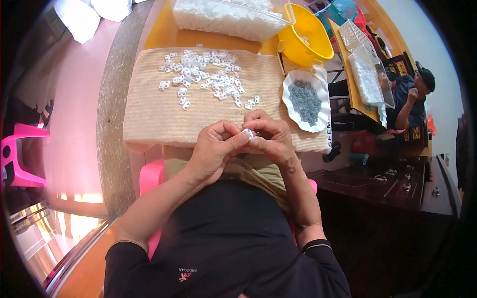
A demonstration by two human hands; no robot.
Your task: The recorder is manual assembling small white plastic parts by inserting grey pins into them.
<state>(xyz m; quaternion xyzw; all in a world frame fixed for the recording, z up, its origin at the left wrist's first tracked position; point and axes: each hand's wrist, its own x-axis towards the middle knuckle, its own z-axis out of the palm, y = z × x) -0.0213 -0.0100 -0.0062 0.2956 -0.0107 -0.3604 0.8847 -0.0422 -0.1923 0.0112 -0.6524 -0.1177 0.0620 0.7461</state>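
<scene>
My left hand and my right hand meet at the near edge of the cloth-covered table. Between their thumbs and fingertips is a small white plastic piece with holes, pinched from both sides. Whether a second small part sits in it is too small to tell. Just beyond my hands, a loose heap of similar white pieces spreads over the striped beige cloth. To the right of the heap, a white scalloped dish holds many tiny grey parts.
At the back stands a clear tub full of white pieces, beside a yellow basin. A pair of scissors or tweezers lies near it. On the right, another person sits at a separate table. A pink stool stands left.
</scene>
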